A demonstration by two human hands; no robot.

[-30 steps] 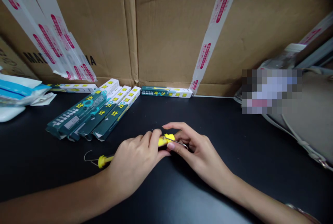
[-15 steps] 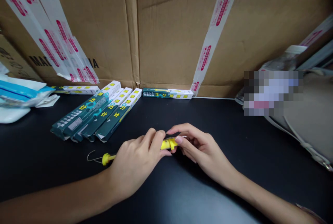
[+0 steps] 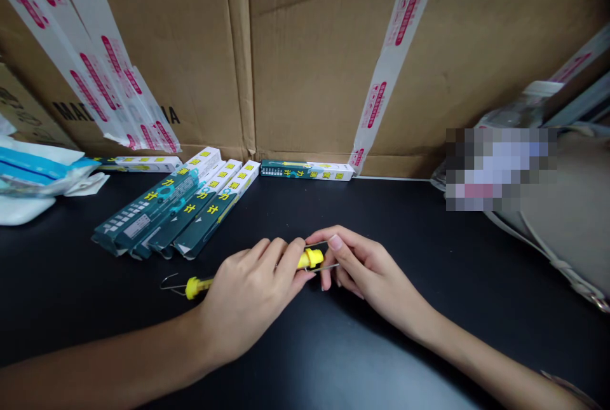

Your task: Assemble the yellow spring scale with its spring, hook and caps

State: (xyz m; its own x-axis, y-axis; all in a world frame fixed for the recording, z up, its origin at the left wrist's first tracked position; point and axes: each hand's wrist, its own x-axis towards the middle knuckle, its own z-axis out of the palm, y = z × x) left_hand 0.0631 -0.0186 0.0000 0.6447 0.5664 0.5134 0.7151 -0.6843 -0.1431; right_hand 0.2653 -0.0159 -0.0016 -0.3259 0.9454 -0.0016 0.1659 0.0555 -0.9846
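Observation:
My left hand (image 3: 257,295) is closed around the middle of a spring scale (image 3: 196,287), held at a slight slant above the black table. Its bent wire hook (image 3: 172,283) and a yellow collar stick out on the left of that hand. On the other side the yellow end piece (image 3: 312,258) shows, with thin shiny edges running along it. The hand hides the scale's body. My right hand (image 3: 359,267) has thumb and index finger pinched at this right end, the other fingers curled below. Exactly which part they grip is hard to make out.
Several green and white printed boxes (image 3: 157,203) lie slanted behind my left hand. Another box (image 3: 307,170) lies against the big taped carton (image 3: 305,67). A blue and white packet (image 3: 42,168) is at left. A plastic bottle (image 3: 519,108) and a grey bag (image 3: 567,206) stand at right.
My right thumb has lifted off the yellow end piece and now presses toward the index finger. More of that end piece and the thin edges shows. My left hand has hardly moved.

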